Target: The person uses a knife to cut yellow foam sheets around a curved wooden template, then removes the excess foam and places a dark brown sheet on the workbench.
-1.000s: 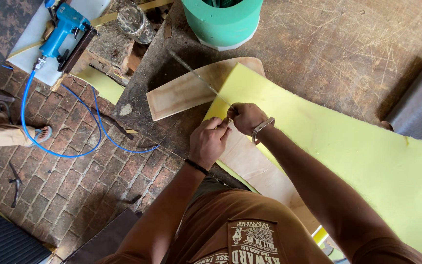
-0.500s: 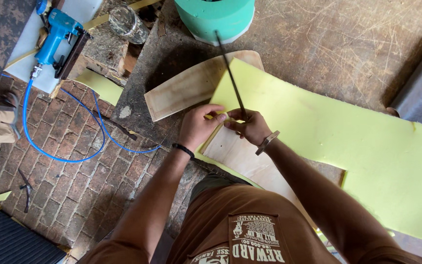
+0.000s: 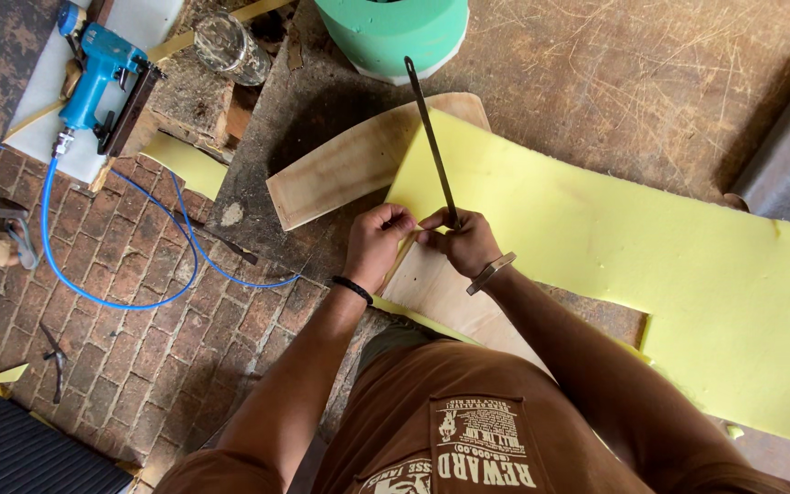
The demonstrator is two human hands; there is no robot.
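- The right hand (image 3: 464, 241) is closed in a fist around the near end of a long thin dark blade (image 3: 432, 137), which points away across the table.
- The left hand (image 3: 377, 240), fingers curled, pinches the near-left edge of a yellow foam sheet (image 3: 633, 247).
- A curved plywood panel (image 3: 358, 160) lies just left of the foam.
- A blue air stapler (image 3: 93, 73) rests far left.

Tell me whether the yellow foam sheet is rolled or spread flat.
Spread flat: the yellow foam sheet lies open across the workbench.
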